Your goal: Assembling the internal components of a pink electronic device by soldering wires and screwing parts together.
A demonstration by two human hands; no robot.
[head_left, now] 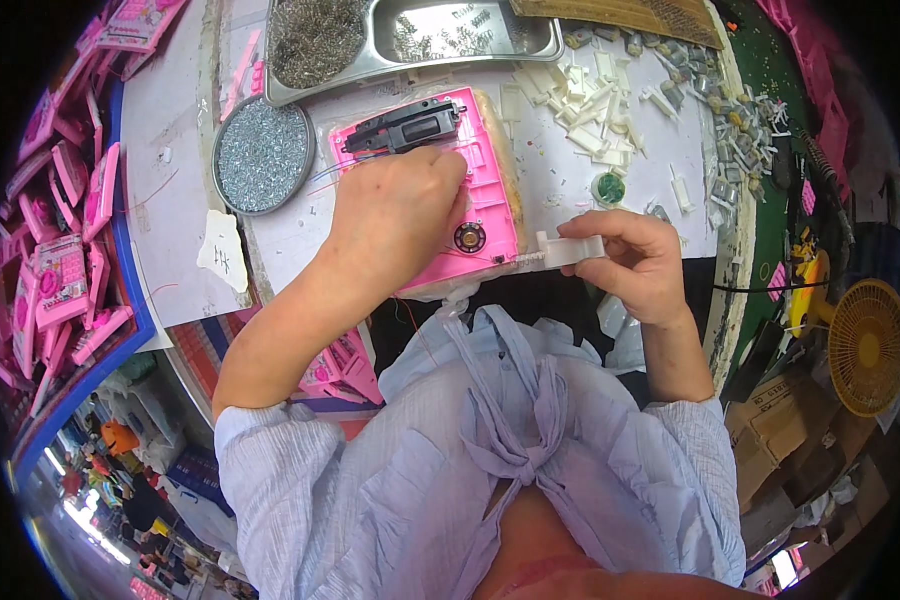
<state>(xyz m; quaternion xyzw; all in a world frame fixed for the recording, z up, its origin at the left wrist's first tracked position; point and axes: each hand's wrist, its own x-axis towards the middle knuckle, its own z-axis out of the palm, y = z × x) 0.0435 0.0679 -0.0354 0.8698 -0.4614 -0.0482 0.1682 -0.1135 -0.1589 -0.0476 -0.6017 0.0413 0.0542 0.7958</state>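
Observation:
A pink plastic casing (486, 170) lies on a padded block in front of me. A black plastic unit (406, 126) with thin wires sits at its far end, and a small round speaker (469, 237) near its lower right corner. My left hand (398, 205) is closed over the casing's middle, knuckles up; its fingertips and whatever they grip are hidden. Between thumb and fingers, my right hand (638, 262) pinches a white plastic part (570, 250) beside the casing's right corner. A small coil spring (528, 259) spans the gap between that part and the casing's edge.
A round dish of small screws (262, 155) stands at left. Behind is a metal tray (560, 40) with springs. White plastic parts (595, 105) and small grey motors (725, 150) are scattered at right. Pink casings (60, 275) pile up far left; a yellow fan (867, 347) is at right.

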